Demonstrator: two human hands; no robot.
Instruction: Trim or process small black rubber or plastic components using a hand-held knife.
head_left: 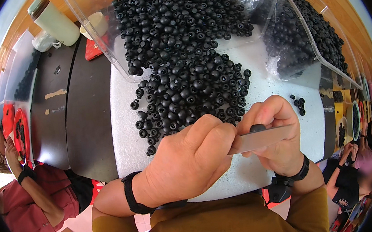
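Observation:
My left hand (185, 158) is closed in a fist around the handle end of a flat metal blade (266, 138); the handle itself is hidden in my fingers. Toward my right hand the blade points, its flat side facing me. My right hand (280, 140) has its fingers curled round a small round black plastic part (257, 128), which shows just over the blade's upper edge. Whether the edge touches the part cannot be made out. Just beyond both hands lies a loose heap of similar black ball-shaped parts (188, 93), many with a hole in one end.
A clear plastic bin (120, 64) with many more black parts lies tipped toward the white foam mat (126, 121). Right of it stands another clear bin (307, 28) with a plastic bag. Several loose pieces (300, 105) lie nearby. A flask (56, 23) stands far left; people sit on both sides.

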